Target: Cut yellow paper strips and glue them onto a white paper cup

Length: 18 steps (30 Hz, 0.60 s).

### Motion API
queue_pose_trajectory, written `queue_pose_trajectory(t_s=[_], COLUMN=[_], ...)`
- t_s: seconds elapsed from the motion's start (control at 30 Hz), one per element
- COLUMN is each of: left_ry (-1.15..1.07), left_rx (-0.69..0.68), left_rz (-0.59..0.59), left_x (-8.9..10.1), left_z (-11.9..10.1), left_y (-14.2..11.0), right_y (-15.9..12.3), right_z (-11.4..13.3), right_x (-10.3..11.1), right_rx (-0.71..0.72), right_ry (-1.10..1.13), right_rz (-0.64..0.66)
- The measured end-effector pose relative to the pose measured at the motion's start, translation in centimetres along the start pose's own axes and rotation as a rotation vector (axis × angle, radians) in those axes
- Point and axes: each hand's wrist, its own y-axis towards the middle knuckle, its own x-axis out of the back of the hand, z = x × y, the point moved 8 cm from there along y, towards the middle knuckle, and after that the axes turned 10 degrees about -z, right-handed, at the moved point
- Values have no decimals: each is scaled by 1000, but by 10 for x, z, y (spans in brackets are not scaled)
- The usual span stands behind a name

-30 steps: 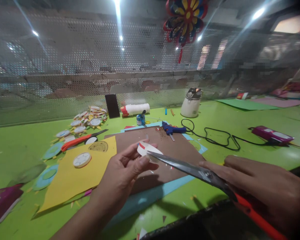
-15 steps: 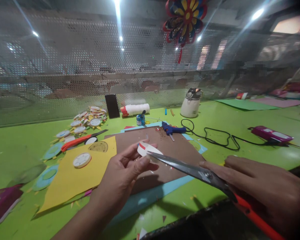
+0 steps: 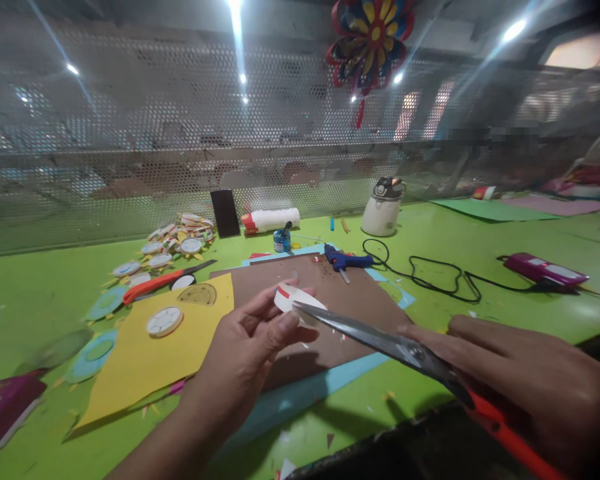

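Observation:
My left hand [image 3: 253, 343] pinches a small white paper disc [image 3: 289, 299] that has a red mark on its rim. Red-handled scissors [image 3: 380, 337] are in my right hand [image 3: 525, 373], their blades closed together and the tip touching the disc's edge. Beneath both hands lies a brown board [image 3: 370, 300] with small paper scraps on it. A yellow sheet [image 3: 130, 370] to the left carries a white round piece [image 3: 165, 321] with drawn lines and a protractor [image 3: 199, 294]. Part of the right hand's grip on the handles is dark and hidden.
A blue glue gun [image 3: 347, 259] rests at the board's far edge, its black cord running to a purple power strip [image 3: 545, 271]. Behind stand an ink bottle [image 3: 282, 240], a white jug [image 3: 381, 208] and a black phone [image 3: 225, 213]. A craft knife [image 3: 153, 285] lies near piled paper discs [image 3: 183, 233].
Both hands, the scissors and the disc hold nearly the same position. A small white scrap now shows on the table just beyond my right hand.

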Motion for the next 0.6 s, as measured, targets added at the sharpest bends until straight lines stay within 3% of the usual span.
queue_pose_trajectory(t_s=[0.1, 0.6], left_ry=[-6, -14], left_rx=[-11, -5], left_rz=[-2, -28], left_x=[1, 3], left_z=[-1, 0], left_y=[-1, 0], right_y=[-9, -18], right_z=[-2, -8], right_x=[-17, -21], right_rx=[8, 1], right_ry=[14, -19], right_rz=[202, 217])
